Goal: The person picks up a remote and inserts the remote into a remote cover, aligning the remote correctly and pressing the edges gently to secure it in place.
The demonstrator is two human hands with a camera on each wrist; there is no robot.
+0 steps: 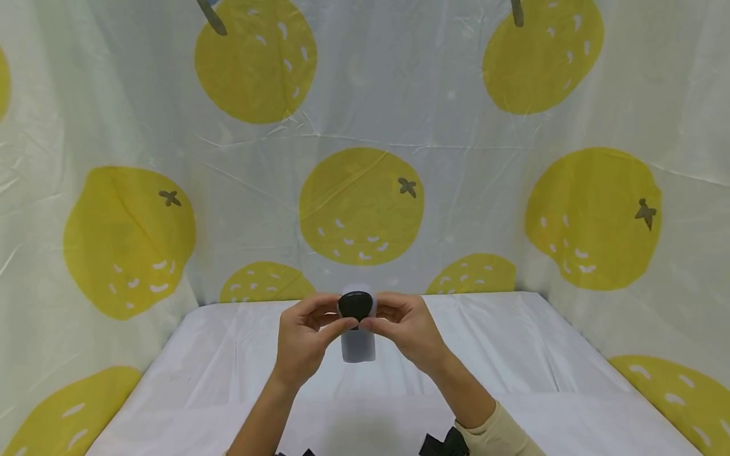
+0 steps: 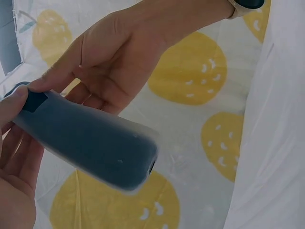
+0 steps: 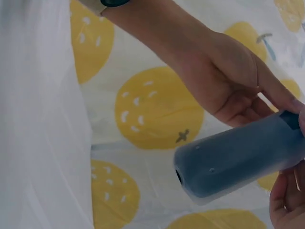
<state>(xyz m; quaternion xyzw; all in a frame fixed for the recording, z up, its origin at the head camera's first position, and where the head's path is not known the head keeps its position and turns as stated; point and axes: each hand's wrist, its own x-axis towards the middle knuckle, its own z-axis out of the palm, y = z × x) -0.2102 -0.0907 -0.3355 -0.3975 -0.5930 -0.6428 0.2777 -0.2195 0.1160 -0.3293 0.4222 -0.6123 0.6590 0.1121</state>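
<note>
A longish, rounded device (image 1: 358, 348) with a black oval piece (image 1: 356, 304) at its top is held up in the middle of the head view. Its body (image 2: 100, 143) looks dark under a frosted, translucent cover, and a small dark opening shows at the lower end (image 3: 179, 176). My left hand (image 1: 301, 339) grips the upper part from the left, thumb on the near side and fingers behind. From the opposite side my right hand (image 1: 413, 329) pinches the same part. Both thumb tips meet close together under the black piece. The fingertips behind are hidden.
A white cloth (image 1: 485, 367) covers the table below the hands. Pale curtain (image 1: 365, 88) printed with yellow fruit rises at the back and both sides. Black pieces (image 1: 445, 443) show at the bottom edge, near the cream right sleeve (image 1: 499, 430).
</note>
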